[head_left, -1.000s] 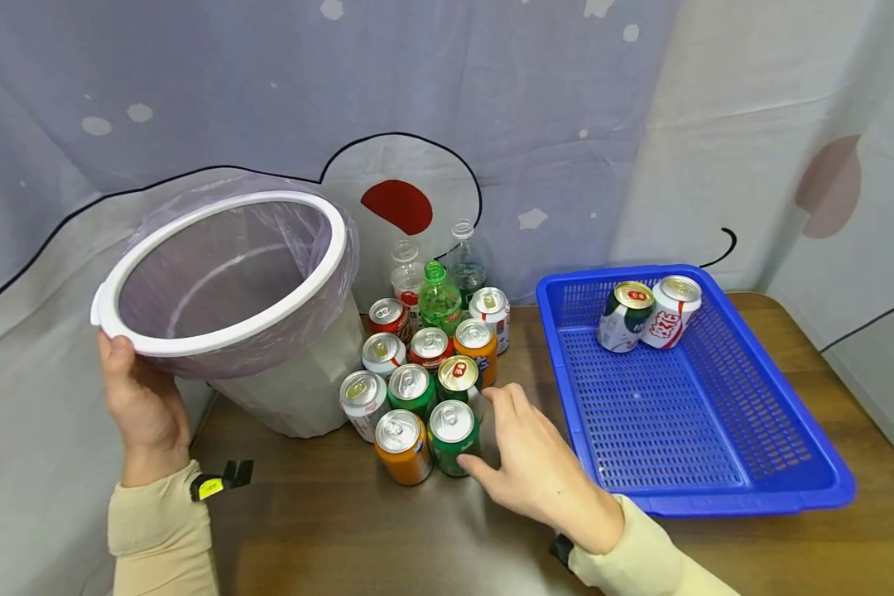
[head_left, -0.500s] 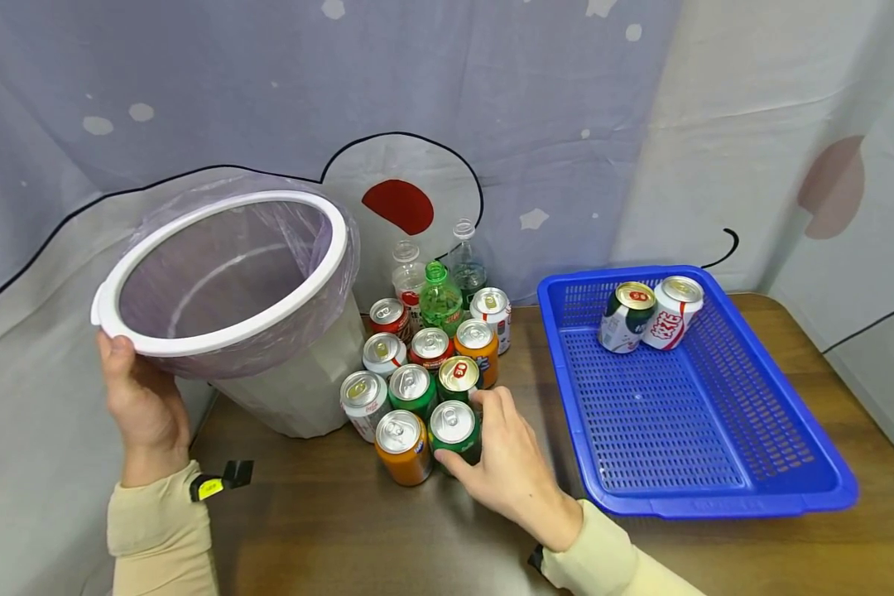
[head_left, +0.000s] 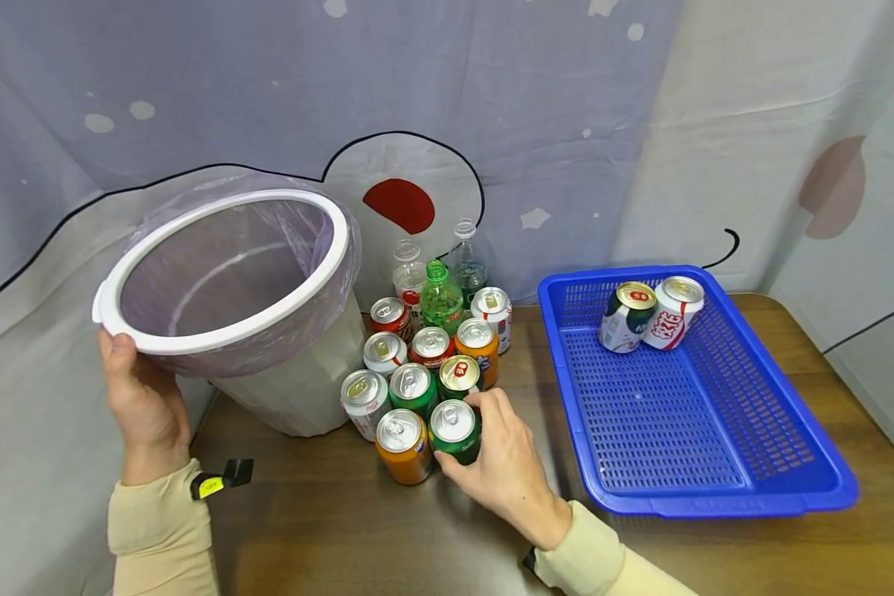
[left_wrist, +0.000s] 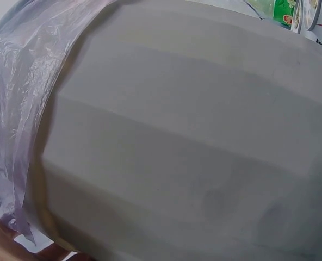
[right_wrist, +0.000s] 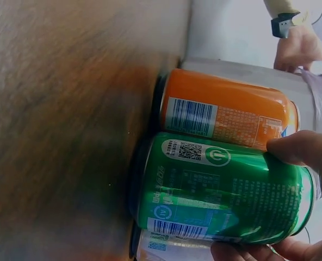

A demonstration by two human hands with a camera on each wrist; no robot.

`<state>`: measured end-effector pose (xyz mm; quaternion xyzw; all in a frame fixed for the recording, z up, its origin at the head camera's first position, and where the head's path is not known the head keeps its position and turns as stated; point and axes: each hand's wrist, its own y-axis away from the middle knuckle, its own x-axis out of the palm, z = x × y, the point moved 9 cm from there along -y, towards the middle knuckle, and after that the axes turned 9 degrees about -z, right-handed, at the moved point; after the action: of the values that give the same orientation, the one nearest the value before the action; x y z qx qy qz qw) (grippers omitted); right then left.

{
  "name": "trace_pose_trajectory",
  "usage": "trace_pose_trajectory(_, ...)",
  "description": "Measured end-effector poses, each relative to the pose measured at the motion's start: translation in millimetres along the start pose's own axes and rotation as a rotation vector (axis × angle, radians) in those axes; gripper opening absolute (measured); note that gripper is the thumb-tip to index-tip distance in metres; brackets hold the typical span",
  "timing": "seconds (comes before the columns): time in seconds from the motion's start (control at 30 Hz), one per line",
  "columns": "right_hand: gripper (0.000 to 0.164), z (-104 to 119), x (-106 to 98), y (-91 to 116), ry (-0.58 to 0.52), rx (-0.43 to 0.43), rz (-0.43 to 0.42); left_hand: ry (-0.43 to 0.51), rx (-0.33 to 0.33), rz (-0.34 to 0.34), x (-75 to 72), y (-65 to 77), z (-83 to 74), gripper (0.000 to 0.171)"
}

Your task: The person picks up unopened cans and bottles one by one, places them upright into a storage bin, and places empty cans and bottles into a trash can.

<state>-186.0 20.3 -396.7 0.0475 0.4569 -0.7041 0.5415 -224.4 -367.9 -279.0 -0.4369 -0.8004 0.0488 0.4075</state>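
With its thumb at the white rim, my left hand [head_left: 147,406] holds a grey trash bin [head_left: 298,401], which tilts toward me. A thin purple bag [left_wrist: 14,109] lines the bin and hangs over its edge. My right hand [head_left: 505,455] grips a green soda can [right_wrist: 221,190], thumb on one side and fingers on the other; the can stands upright on the table. Beside it is an orange soda can [right_wrist: 226,109], close against it. Behind these stand a second green can [head_left: 411,386] and a gold-topped can [head_left: 459,377]. The left fingers are mostly hidden behind the bin.
Further back are several more cans, among them a white can [head_left: 365,397], and a green plastic bottle [head_left: 441,302] with clear bottles beside it. At right, a blue basket [head_left: 577,414] holds a dark green-and-white can [head_left: 626,319] and a white can with red lettering [head_left: 672,314].
My right hand has moved a little left and closed its thumb and fingers around the green soda can. The left hand and the bin have stayed in place.
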Motion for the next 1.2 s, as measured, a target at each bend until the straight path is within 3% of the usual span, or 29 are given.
trace_pose_trajectory(0.67, 0.064, 2, -7, 0, 0.001, -0.009, 0.018, 0.003, 0.0, 0.011, 0.9, 1.0, 0.0, 0.062)
trace_pose_trajectory(1.2, 0.062, 19, -41, -9, 0.007, -0.051, 0.043, 0.008, 0.001, 0.007, 0.1, -0.1, 0.1, 0.061)
